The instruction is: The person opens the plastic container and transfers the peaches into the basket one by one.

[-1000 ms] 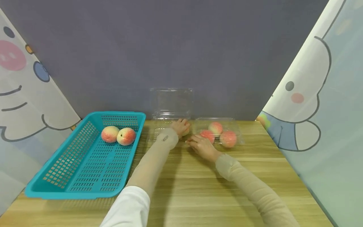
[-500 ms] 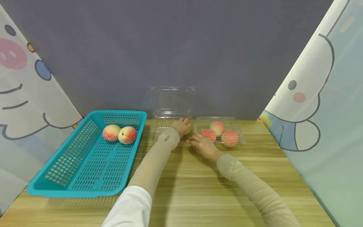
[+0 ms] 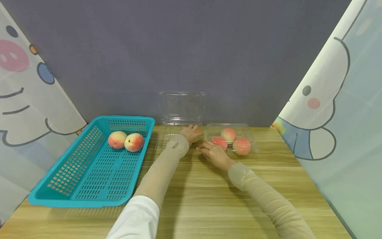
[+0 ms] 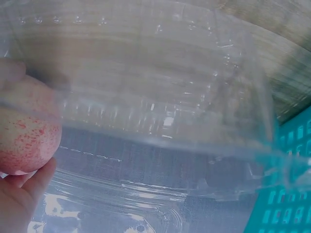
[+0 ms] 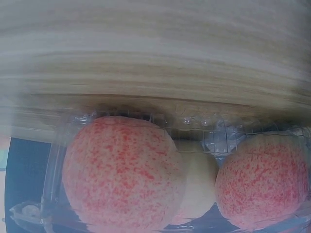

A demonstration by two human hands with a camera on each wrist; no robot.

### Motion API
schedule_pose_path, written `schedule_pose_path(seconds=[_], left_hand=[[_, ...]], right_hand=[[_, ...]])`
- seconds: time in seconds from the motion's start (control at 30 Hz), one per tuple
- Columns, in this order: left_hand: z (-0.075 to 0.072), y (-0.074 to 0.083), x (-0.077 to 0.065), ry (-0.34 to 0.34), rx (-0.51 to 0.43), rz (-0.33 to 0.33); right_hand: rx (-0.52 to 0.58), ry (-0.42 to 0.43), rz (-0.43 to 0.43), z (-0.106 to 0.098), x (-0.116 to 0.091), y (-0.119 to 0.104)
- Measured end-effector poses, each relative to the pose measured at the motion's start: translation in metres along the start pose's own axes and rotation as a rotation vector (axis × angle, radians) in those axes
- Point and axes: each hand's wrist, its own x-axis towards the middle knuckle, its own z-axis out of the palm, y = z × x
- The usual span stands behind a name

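In the head view, my left hand is at the right end of a clear plastic clamshell box, whose lid stands raised at the back. That hand grips a peach, its thumb and a finger on opposite sides in the left wrist view; the rest of the hand is cut off there. My right hand lies low over the table, fingers loosely extended toward the gap between the boxes. Beside it, at the front left corner, is a second clear box with its lid down over three peaches.
To the left stands a turquoise slotted basket, with two peaches at its far end. A grey panel rises behind the boxes, and printed cartoon panels flank the wooden table.
The camera view has shifted slightly. At the open box, my left hand and the peach have turned a little, so less of the peach shows; my right hand keeps its place.
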Motion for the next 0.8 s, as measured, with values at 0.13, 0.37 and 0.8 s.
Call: schedule_pose_path(seconds=[0.13, 0.37, 0.8], left_hand=[[-0.0006, -0.0004, -0.0016, -0.003, 0.002, 0.0], [0.0007, -0.0015, -0.0053, 0.03, -0.01, -0.014], [-0.0012, -0.0067, -0.0088, 0.093, 0.031, 0.002]], right_hand=[[-0.003, -0.003, 0.001, 0.0002, -0.001, 0.0001], [-0.002, -0.012, 0.005, -0.0004, -0.0009, 0.0002], [0.004, 0.013, -0.01, -0.001, 0.0006, -0.0011]])
